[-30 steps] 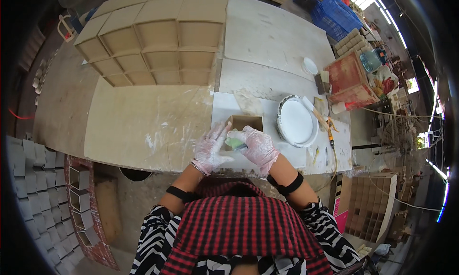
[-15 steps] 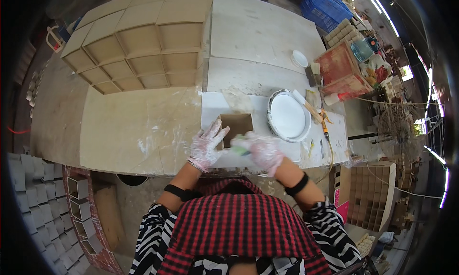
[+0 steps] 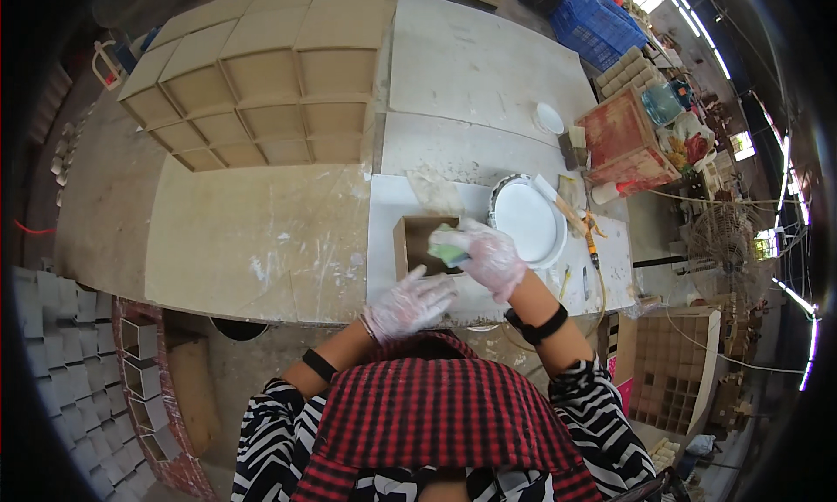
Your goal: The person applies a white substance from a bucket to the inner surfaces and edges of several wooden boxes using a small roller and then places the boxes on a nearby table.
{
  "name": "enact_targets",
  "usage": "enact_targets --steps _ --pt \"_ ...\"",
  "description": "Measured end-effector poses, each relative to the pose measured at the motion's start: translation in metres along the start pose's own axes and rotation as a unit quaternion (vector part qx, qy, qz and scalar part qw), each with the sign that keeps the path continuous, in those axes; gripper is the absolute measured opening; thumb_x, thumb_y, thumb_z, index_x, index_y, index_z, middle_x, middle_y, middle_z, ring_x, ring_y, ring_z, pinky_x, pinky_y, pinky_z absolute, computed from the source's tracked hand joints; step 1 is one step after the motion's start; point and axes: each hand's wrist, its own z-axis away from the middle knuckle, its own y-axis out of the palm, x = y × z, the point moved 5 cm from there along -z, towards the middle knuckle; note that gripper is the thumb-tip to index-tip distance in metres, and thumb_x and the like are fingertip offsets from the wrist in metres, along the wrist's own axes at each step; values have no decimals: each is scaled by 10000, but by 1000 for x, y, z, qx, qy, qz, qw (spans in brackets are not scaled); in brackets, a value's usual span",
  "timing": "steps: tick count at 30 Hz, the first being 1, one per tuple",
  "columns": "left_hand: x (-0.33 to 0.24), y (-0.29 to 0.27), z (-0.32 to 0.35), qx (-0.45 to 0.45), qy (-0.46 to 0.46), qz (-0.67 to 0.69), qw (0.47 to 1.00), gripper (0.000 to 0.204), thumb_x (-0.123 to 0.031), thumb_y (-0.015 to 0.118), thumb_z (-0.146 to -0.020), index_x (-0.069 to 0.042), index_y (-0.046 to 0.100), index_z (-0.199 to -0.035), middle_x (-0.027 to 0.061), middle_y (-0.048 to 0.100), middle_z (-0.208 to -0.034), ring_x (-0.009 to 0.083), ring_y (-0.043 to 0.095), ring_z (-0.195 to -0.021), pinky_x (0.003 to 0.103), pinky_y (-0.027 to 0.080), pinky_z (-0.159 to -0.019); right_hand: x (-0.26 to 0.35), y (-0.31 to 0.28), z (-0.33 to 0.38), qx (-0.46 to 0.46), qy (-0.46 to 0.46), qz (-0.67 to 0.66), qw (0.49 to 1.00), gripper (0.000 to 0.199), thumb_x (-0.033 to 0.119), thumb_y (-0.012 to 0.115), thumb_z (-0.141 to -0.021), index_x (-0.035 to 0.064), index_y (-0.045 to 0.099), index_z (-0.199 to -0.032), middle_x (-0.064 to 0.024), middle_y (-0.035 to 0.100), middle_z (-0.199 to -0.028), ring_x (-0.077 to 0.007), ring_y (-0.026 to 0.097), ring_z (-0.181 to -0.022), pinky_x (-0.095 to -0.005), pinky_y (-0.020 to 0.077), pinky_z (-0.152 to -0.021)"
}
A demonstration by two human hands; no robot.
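Observation:
A small open brown box (image 3: 403,251) sits on a white board at the near middle of the table. My right hand (image 3: 493,259), in a clear white-smeared glove, grips a pale green sponge (image 3: 448,245) over the box's right part. The sponge covers part of the opening; whether it touches the box I cannot tell. At the box's near side lies my left hand (image 3: 408,307), gloved too, its fingers stretched out and holding nothing. Just right of the box stands a round tub of white paint (image 3: 528,221), its rim smeared.
Stacked brown boxes (image 3: 261,83) stand at the far left of the table. Beside the tub lie a brush (image 3: 565,207) and a yellow-black tool with a cord (image 3: 594,251). A white bowl (image 3: 548,118) and a reddish crate (image 3: 617,137) are farther right.
My right hand has moved up with the sponge, over the box. My left hand has left the box's left side and moved right and nearer, to its near side.

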Motion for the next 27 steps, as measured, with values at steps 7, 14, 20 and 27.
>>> enact_targets --steps 7,14,20,27 --pt "11 33 -2 79 -91 -17 993 544 -172 447 -821 -24 342 -1334 188 337 -1374 326 359 -1257 443 257 -1046 3 67 -66 104 -151 94 979 235 174 520 -792 137 618 -1002 -105 582 -1019 -288 583 -913 -377 481 -759" --pt "10 29 -11 86 -100 -52 990 538 -165 470 -802 -42 371 -1317 158 421 -1292 248 514 -1071 384 385 -883 1 33 -96 4 -86 118 989 169 142 536 -779 80 632 -904 -110 612 -1008 -286 597 -946 -391 496 -777" --pt "7 25 -14 85 -112 -87 986 542 -147 454 -794 -78 381 -1327 113 512 -1179 194 558 -974 360 409 -785 2 33 -101 -41 -156 113 980 150 116 541 -748 123 644 -856 -98 614 -962 -263 614 -900 -362 506 -725" --pt "9 28 -17 78 -131 -73 986 533 -141 453 -787 -102 396 -1315 116 538 -1153 219 578 -948 364 406 -810 -14 35 -100 -15 -104 130 986 166 131 512 -772 136 638 -879 -89 619 -934 -261 620 -878 -370 504 -724"
